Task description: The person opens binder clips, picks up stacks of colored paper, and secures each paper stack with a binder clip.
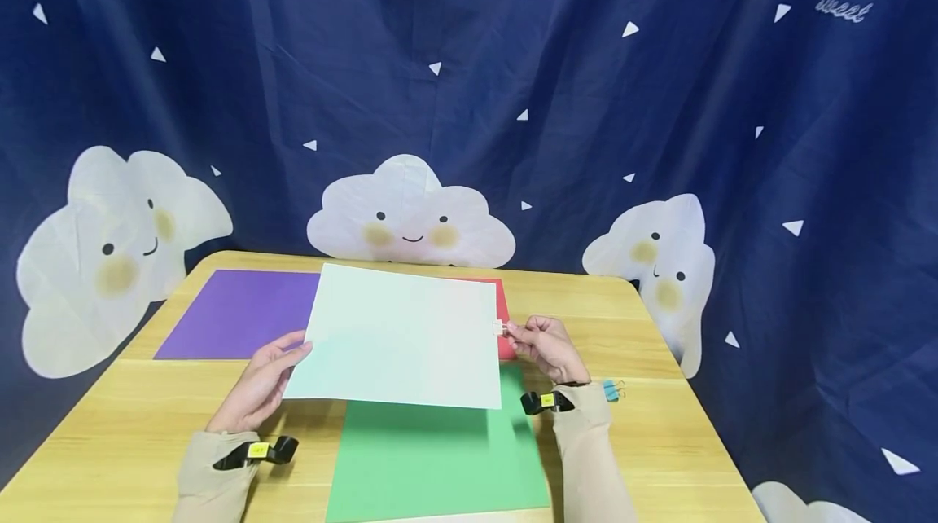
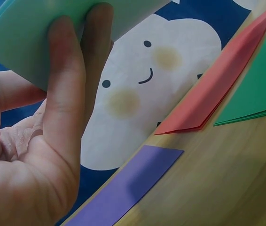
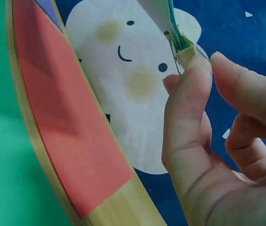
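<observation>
A stack of pale, light-coloured paper is raised over the table, its underside pale green in the left wrist view. My left hand pinches its left edge, thumb above and fingers spread beneath. At the stack's right edge sits a cream binder clip with wire handles. The right hand pinches that clip between thumb and forefinger, and its jaws are around the paper edge. Below lie green paper and red paper, both partly covered by the stack in the head view.
Purple paper lies at the back left of the wooden table. A blue binder clip rests beside the right wrist. Behind the table hangs a dark blue curtain with smiling clouds. Something white shows at the green paper's near edge.
</observation>
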`<state>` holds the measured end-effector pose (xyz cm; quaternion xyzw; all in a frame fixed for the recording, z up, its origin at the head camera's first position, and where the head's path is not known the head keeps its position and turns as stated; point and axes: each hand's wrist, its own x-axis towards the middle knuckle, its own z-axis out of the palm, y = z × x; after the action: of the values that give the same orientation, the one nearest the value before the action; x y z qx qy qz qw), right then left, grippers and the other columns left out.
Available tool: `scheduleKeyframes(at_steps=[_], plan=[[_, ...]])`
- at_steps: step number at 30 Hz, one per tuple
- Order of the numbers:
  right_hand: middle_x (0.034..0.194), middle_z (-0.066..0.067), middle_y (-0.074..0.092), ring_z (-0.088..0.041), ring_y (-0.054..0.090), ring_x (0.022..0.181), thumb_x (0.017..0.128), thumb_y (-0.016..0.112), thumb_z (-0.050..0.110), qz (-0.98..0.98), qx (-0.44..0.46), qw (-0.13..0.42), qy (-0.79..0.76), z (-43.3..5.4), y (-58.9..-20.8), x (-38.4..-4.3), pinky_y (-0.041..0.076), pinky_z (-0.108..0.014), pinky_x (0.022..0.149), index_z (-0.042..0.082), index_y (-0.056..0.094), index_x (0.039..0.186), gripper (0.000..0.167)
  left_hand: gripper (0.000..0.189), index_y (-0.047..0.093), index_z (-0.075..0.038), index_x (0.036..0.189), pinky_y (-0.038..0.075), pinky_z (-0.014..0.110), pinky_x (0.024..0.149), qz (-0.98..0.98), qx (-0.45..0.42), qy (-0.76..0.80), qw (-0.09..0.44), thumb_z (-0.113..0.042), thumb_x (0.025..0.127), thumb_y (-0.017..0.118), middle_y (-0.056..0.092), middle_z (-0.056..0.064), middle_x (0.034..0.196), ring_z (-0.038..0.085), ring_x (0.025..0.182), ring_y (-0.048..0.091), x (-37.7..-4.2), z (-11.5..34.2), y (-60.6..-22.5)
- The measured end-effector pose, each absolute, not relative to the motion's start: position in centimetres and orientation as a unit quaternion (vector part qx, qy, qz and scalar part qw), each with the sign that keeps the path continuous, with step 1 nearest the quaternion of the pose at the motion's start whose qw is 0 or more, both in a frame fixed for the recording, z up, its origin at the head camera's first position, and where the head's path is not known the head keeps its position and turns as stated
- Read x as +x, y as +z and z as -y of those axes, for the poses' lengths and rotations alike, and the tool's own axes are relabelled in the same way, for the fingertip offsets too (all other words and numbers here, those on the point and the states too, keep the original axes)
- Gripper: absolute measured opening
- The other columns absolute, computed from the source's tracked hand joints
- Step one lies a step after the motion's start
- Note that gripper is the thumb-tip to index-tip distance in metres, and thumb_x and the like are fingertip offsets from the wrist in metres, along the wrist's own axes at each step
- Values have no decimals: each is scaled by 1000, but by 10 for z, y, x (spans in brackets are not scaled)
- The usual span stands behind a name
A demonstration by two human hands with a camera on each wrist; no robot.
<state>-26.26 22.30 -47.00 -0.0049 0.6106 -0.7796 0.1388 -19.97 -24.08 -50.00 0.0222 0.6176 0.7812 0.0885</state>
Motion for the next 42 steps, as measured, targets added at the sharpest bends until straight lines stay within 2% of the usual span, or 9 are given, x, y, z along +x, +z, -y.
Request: scheduleKeyframes(at_steps=[4, 10, 16, 20, 23, 28, 35, 39, 42], plan=[[83, -2, 79, -7, 72, 70, 100, 63, -3, -609, -2, 144, -780, -223, -470, -262, 61, -16, 67, 12, 51, 64, 40, 39, 36, -3, 141, 31, 4, 37, -617, 24, 781, 87, -15, 109, 53, 51, -21, 62, -10, 42, 38, -201, 240, -501], [83, -1, 78, -7, 71, 69, 99, 66, 0, -613, 0, 150, -775, -222, -468, -262, 60, -16, 66, 12, 53, 65, 38, 26, 43, -10, 133, 33, 4, 40, -606, 32, 789, 91, -13, 108, 53, 61, -18, 71, -9, 46, 40, -201, 238, -502], [82, 0, 77, -6, 71, 69, 99, 67, 1, -616, -3, 151, -773, -223, -468, -262, 60, -16, 66, 12, 55, 65, 38, 37, 36, -2, 139, 35, 2, 43, -605, 34, 790, 94, -12, 108, 54, 63, -18, 74, -10, 51, 42, -201, 235, -502], [83, 0, 78, -7, 72, 71, 100, 65, 1, -608, -7, 153, -779, -223, -469, -263, 61, -16, 67, 12, 54, 65, 38, 35, 38, -4, 138, 36, 2, 43, -602, 36, 792, 97, -12, 108, 54, 63, -17, 76, -10, 50, 43, -201, 235, -503], [85, 1, 78, -8, 72, 74, 101, 64, 2, -598, -11, 161, -785, -223, -469, -264, 61, -17, 69, 12, 60, 74, 29, 27, 43, -11, 132, 36, 3, 42, -598, 36, 794, 99, -12, 108, 53, 62, -17, 76, -10, 49, 42, -202, 236, -505], [93, 1, 78, -9, 74, 80, 101, 65, 5, -593, -21, 182, -784, -225, -468, -264, 62, -18, 74, 8, 72, 102, 7, 22, 46, -15, 128, 35, 3, 41, -590, 34, 801, 98, -11, 108, 53, 61, -17, 74, -10, 48, 42, -202, 236, -505], [107, -1, 78, -13, 78, 92, 104, 65, 20, -585, -40, 220, -780, -225, -469, -265, 64, -28, 86, 6, 69, 120, 22, 31, 40, -6, 135, 35, 4, 41, -585, 33, 804, 100, -12, 108, 54, 62, -16, 74, -9, 48, 42, -201, 235, -503], [115, -5, 75, -17, 78, 95, 107, 58, 25, -580, -46, 224, -782, -222, -468, -264, 64, -32, 90, -1, 63, 130, 34, 30, 39, -7, 135, 34, 4, 39, -585, 30, 804, 100, -13, 109, 52, 56, -18, 69, -9, 45, 41, -202, 236, -503], [115, -6, 74, -17, 77, 94, 108, 56, 26, -576, -53, 226, -784, -220, -467, -262, 64, -32, 91, -3, 61, 131, 38, 26, 41, -9, 133, 34, 4, 38, -583, 32, 806, 99, -12, 109, 52, 56, -18, 69, -9, 45, 41, -202, 236, -503]])
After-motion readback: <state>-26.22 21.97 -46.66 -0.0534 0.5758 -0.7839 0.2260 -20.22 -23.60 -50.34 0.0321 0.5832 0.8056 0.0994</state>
